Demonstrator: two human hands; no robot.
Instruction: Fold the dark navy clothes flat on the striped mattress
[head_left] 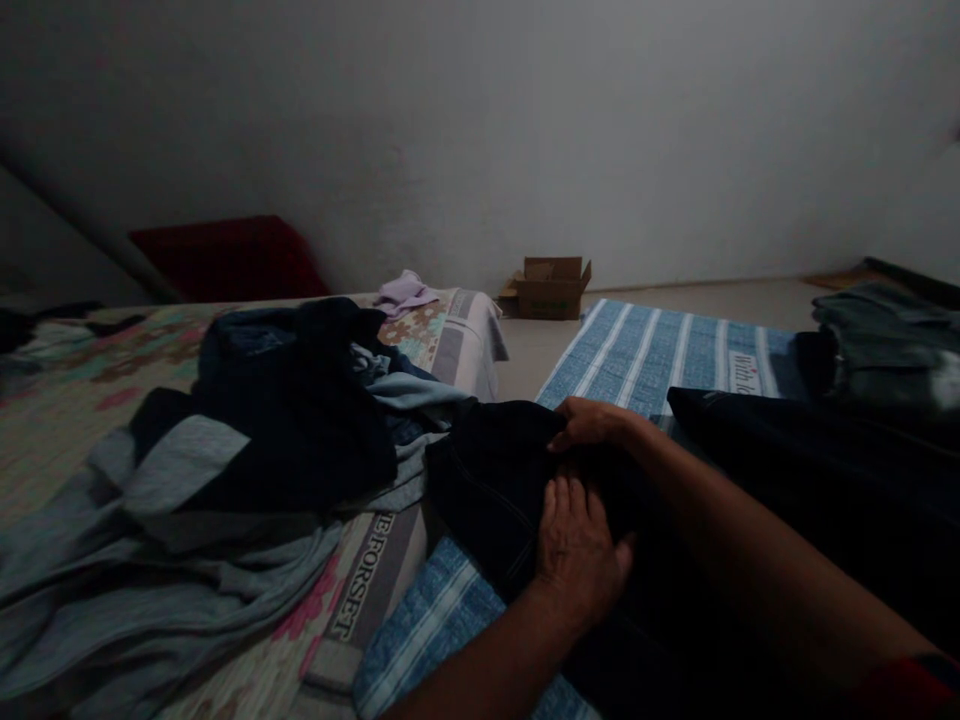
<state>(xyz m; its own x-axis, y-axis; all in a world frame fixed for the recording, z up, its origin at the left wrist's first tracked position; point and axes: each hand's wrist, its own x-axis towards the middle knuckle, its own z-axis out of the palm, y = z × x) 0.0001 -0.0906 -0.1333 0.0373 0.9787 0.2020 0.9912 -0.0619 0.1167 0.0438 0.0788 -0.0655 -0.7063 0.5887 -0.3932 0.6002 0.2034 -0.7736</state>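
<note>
Far left: a dark red cushion [229, 257] is leaning against the wall, behind a floral mattress [67, 400] that is filling the left of the scene. On the mattress: a heap of grey-blue and dark clothes [247, 440] is lying piled and spilling toward the near edge; a small lilac cloth [405, 292] is sitting apart at the far corner. Centre, far: an open cardboard box [549, 288] is standing on the floor by the wall. Centre, near: a blue striped mat [652, 350] is stretching from near to far, and a dark garment [487, 480] is lying on it, just beside the mattress edge. The left hand [579, 555] is pressing flat on this garment, fingers extended and open. The right hand [592, 422] is resting just beyond it, fingers curling closed on the garment's far edge. Right: more dark clothing [810, 460] is lying spread over the mat; far right, a folded grey-green stack [885, 340] is sitting near the wall.
</note>
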